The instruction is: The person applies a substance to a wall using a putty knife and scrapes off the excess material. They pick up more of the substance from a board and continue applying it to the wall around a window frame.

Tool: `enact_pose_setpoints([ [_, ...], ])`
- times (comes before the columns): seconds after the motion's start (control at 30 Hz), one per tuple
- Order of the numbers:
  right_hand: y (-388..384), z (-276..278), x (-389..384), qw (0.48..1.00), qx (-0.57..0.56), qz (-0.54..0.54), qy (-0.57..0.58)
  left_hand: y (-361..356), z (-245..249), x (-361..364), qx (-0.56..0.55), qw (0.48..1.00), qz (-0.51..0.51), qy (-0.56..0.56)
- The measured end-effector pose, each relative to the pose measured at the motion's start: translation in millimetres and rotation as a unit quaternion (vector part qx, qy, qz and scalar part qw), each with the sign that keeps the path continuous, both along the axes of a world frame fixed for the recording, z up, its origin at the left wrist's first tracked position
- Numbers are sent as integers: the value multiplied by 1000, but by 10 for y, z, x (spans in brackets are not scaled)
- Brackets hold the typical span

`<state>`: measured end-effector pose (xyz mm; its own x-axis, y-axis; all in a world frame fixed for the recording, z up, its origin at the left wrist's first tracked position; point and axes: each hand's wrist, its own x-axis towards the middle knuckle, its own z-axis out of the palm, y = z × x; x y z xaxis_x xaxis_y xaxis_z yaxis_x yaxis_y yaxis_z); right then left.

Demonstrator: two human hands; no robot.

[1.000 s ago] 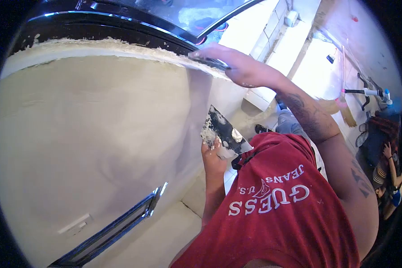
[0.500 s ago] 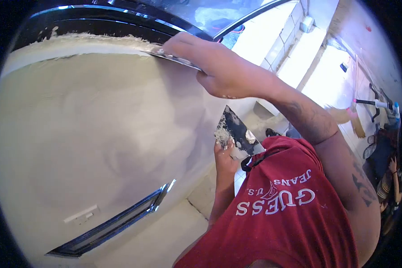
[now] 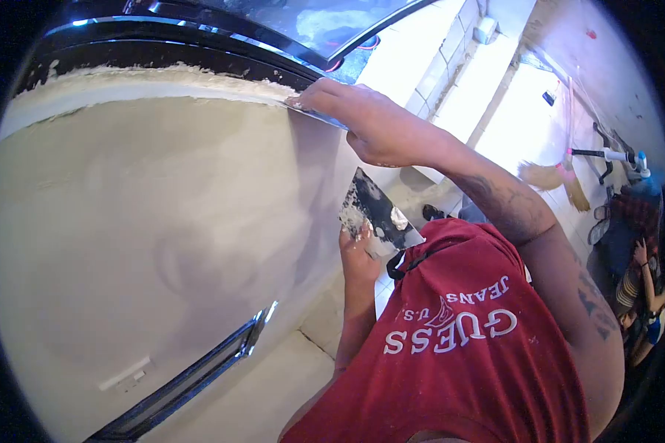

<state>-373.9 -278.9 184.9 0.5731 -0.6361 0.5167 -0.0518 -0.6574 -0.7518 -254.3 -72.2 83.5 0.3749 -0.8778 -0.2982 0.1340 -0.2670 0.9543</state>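
Note:
My right hand (image 3: 380, 127) is closed on a thin flat scraper (image 3: 319, 117), its blade lying along the top of the wall just below the dark window frame (image 3: 118, 44). A ragged band of pale wet filler (image 3: 162, 83) runs along that edge to the left of the blade. Lower down, near my red shirt, my left hand (image 3: 358, 255) grips a dark flat plate (image 3: 380, 210) by its lower left side. Off-white filler is smeared over the plate, with one thicker lump near its right corner.
Before me stands the beige wall (image 3: 162, 199), with a white socket plate (image 3: 125, 374) and a dark framed strip (image 3: 192, 384) low down. To the right are a broom (image 3: 543, 175), a brush (image 3: 549, 97) and white steps (image 3: 476, 103). Another person (image 3: 639, 295) is at the far right.
My right hand and the scraper have slid right along the wall's top edge, toward the window corner. The view has shifted slightly. My left hand still holds the plate.

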Motion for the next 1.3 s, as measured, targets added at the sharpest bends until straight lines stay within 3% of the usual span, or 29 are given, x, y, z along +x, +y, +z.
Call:
enact_pose_setpoints([
  [0.03,13,-36,-12,1000,13,-2,19,7,-17,15,3,1000,8,15],
  [0.1,26,-118,-41,999,25,-4,38,-84,132,-52,27,968,98,231],
  [0.4,-11,-499,-245,998,24,1,57,-50,17,18,5,964,99,247],
  [0.5,-80,-522,-360,999,44,12,23,-58,80,-40,27,978,101,183],
  [0.57,-129,-391,-419,999,44,9,-7,-21,33,-25,1,996,47,73],
  [0.63,-176,-196,-394,998,37,6,-57,-23,48,-21,-5,996,46,77],
  [0.7,-228,42,-339,993,16,7,-120,-58,142,-68,10,975,92,200],
  [0.73,-273,132,-284,990,-5,15,-143,-37,83,-19,-1,992,38,121],
  [0.83,-232,643,-148,982,-75,-6,-176,-93,209,-82,11,965,104,239],
  [0.87,-265,761,-161,977,-84,39,-193,-84,189,-76,15,979,83,185],
  [0.93,-305,925,-157,967,-92,105,-212,-82,171,-80,-10,967,101,235],
  [1.07,-314,1045,-26,971,-69,107,-202,-120,241,-129,-39,959,89,267],
  [1.13,-223,1059,6,973,-61,82,-205,-122,262,-150,-42,966,81,243],
  [1.27,-161,1106,-62,994,-23,46,-100,-79,201,-125,-40,975,69,207],
  [1.3,-135,1031,-8,995,-43,18,-86,-49,130,-87,-46,990,44,130],
])
